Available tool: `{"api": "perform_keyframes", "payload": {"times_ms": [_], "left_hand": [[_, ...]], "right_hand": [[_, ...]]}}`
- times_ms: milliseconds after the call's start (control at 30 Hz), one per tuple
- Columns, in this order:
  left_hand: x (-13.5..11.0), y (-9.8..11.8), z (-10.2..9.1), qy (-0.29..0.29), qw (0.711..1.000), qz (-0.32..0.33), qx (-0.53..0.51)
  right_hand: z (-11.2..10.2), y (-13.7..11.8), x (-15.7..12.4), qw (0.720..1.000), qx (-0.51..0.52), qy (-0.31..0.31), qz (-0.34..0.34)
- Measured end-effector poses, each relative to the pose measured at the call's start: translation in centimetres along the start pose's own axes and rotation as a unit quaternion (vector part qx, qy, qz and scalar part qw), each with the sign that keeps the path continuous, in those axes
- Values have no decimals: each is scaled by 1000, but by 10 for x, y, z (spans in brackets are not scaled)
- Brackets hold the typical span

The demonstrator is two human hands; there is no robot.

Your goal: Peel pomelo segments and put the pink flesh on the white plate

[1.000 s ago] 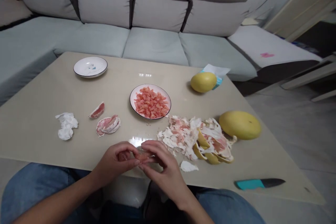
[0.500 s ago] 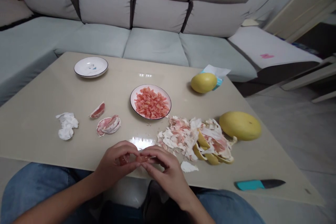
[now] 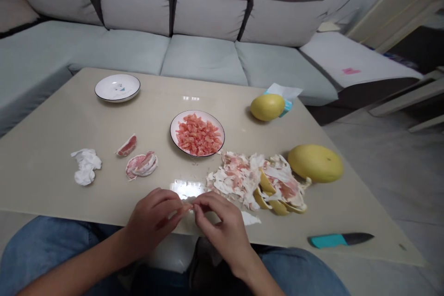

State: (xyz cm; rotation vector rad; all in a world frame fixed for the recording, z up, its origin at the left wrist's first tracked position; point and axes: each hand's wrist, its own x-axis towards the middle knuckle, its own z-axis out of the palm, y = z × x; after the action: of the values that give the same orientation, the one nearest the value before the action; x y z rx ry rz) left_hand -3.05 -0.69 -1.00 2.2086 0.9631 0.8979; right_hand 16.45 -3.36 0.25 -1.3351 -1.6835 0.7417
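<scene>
My left hand [image 3: 156,216] is closed around a pink piece of pomelo flesh [image 3: 186,206], mostly hidden by the fingers, with only its tip showing. Against that tip my right hand [image 3: 224,222] has thumb and forefinger pinched together; whatever is between them is too small to make out. Both hands are just above the table's near edge. Beyond them a plate [image 3: 172,141] holds a heap of pink pomelo bits [image 3: 197,134]. Pomelo segments [image 3: 142,165] lie to the left, with a single segment [image 3: 127,145] behind them.
Right of the plate is a pile of peel and membrane [image 3: 256,180]. Whole pomelos [image 3: 315,163] stand beyond it, one by a tissue pack [image 3: 287,108]. A turquoise-handled knife [image 3: 329,240] lies near the right edge. Crumpled tissue [image 3: 86,166] and another plate [image 3: 118,97] are left.
My left fingers have closed further over the pomelo piece, so less of it shows. My right fingertips have shifted slightly right and pinch at its end. The view has moved a little.
</scene>
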Motion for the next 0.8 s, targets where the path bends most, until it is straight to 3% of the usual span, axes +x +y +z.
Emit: {"api": "perform_keyframes", "payload": {"times_ms": [100,467,700,800], "left_hand": [[2,2,-2,7,1000,1,4],[-1,-2,2,-11,998,45,32],[4,1,-2,-16,994,-91,-53],[5,0,-3,-9,989,-119,-82]], "right_hand": [[-3,0,1,1000,1,14,14],[-2,1,-2,999,-41,-22,-23],[-15,3,4,999,-26,24,18],[-18,4,3,999,-35,7,18]]}}
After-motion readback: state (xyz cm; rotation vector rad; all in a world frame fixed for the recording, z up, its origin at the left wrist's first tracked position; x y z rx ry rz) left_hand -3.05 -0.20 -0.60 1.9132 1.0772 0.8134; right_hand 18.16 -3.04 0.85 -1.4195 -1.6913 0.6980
